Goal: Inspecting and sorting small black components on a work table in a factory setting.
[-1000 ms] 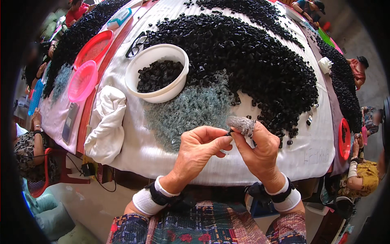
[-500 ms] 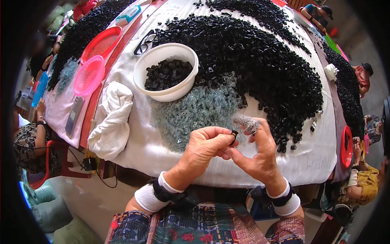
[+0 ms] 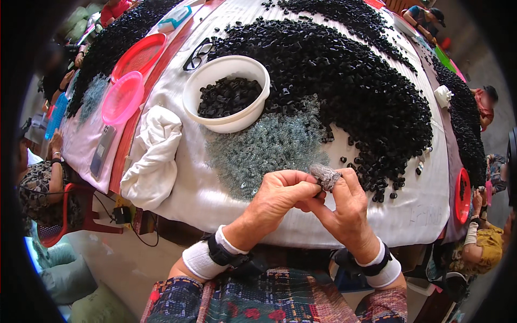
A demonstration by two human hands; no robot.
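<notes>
In front of me, over the near part of the cloth, my hands meet at their fingertips. My left hand (image 3: 272, 200) pinches a small black plastic piece (image 3: 321, 195) between thumb and index finger. From the other side, my right hand (image 3: 349, 212) closes its thumb and index finger on the same piece, which is mostly hidden. A fuzzy grey wrapping (image 3: 325, 174) covers the end of my right index finger. Just beyond my hands lies a heap of small, coiled metal springs (image 3: 264, 153). Behind it spreads a large pile of black plastic pieces (image 3: 344, 81).
A white bowl (image 3: 260, 103) holding black pieces stands at the edge of both heaps. Left of it lie a crumpled white cloth (image 3: 153, 161), eyeglasses (image 3: 197, 55), a pink basket (image 3: 123, 98) and a red tray (image 3: 161, 43). People sit at neighbouring tables on both sides.
My right index finger, earlier raised apart, has come down against the black piece. My left fingertips have shifted slightly right, and less of the piece shows.
</notes>
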